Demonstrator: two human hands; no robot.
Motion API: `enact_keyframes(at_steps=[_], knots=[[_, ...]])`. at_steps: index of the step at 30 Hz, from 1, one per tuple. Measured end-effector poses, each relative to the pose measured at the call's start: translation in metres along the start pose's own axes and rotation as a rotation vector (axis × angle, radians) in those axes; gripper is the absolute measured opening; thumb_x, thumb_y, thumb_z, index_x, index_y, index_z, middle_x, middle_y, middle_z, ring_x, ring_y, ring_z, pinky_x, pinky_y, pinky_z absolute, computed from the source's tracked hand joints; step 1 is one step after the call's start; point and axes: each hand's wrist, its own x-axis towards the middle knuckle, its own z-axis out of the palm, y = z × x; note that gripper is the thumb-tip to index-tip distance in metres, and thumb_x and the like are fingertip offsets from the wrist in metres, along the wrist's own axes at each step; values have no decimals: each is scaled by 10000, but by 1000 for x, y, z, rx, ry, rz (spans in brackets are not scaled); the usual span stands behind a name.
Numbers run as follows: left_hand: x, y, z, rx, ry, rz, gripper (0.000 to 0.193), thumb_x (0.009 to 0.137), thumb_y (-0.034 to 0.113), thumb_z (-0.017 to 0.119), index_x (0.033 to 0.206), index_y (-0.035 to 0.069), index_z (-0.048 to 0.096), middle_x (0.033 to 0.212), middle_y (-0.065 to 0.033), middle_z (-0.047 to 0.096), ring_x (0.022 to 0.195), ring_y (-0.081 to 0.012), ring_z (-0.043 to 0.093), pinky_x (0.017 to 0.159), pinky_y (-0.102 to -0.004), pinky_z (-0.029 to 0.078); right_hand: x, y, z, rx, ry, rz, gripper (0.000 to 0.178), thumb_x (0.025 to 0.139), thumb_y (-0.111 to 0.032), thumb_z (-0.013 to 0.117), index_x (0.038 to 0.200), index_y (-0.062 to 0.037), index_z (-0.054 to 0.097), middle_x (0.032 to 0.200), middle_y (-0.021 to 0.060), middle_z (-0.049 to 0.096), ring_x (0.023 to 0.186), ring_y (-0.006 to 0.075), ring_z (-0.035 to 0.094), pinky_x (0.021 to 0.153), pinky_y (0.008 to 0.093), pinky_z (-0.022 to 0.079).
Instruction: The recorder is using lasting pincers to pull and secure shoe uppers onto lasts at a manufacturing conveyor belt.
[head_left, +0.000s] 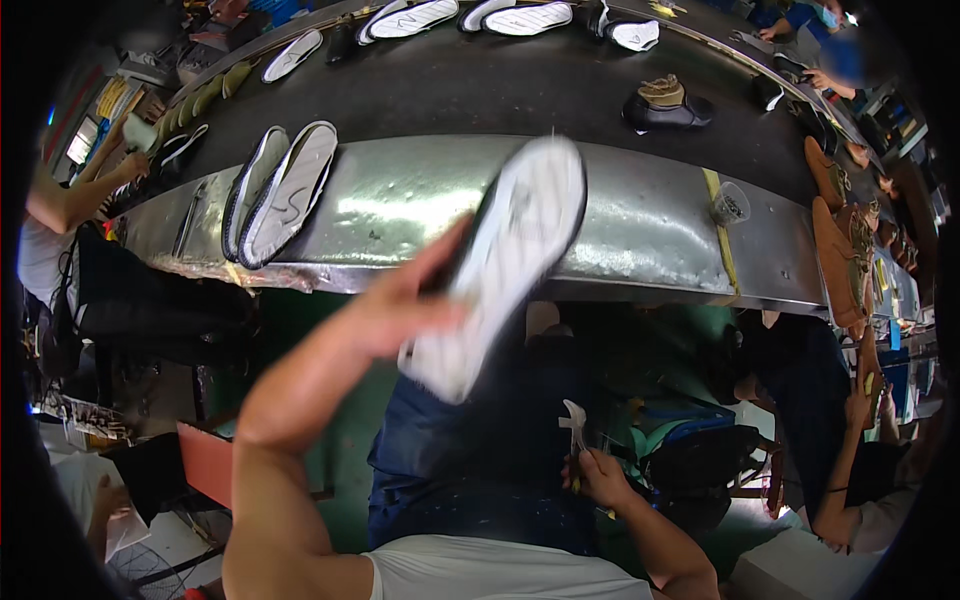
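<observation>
Holding a white-bottomed shoe [520, 225] in the left hand [400, 315], aloft above the near edge of the metal desk [650, 225], with the pale ridged underside toward the camera, broad end up and to the right, narrower end down over the dark trousers [475, 480]. Well apart from the pair of shoes [285, 200] lying to the left and from the clear cup [731, 203] at right. Likely light enough for one hand, probably stiff along the bottom with more give in the dark sides; not fragile by the look of it, perhaps slightly slick on the white face. Best taken across the middle or narrower end, with thumb flat on the underside and fingers round the side, to check any swing of the broad end. Gripping just so with the left fingers, parted only by the shoe between; blurred and partly hidden, so cannot tell the reach of the far fingertips. With the left elbow bent well out to the side, slanting the forearm up and inward. Down low beside the thigh, grasping a hook-headed hand tool [576, 418] in the right hand [603, 478], with fingers curled round the handle, elbow bent, and tool head pointing up.
</observation>
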Motion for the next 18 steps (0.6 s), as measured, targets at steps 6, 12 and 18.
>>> enact_keyframes(at_steps=[6, 12, 18], knots=[[243, 75, -30, 1235, 381, 45, 861, 724, 255, 789, 1451, 5, 403, 1411, -235, 495, 1290, -367, 515, 1036, -445, 472, 10, -7, -9, 135, -78, 56, 480, 1084, -367, 400, 1152, 84, 548, 950, 176, 678, 799, 242, 690, 739, 357, 557], [317, -3, -82, 2103, 15, 234, 399, 851, 138, 602, 1236, 33, 623, 1331, -141, 563, 1312, -355, 477, 1055, -564, 419, 14, -13, -11, 200, -88, 101, 538, 1072, -440, 398, 1155, 69, 551, 952, 173, 687, 807, 261, 702, 722, 360, 563], [212, 45, -165, 1875, 482, 613, 394, 809, 148, 640, 1195, 73, 642, 1290, -123, 618, 1250, -311, 544, 1047, -444, 455, 10, -26, -12, 148, -80, 144, 520, 1073, -419, 413, 1179, 77, 532, 963, 178, 671, 814, 260, 690, 743, 365, 562]])
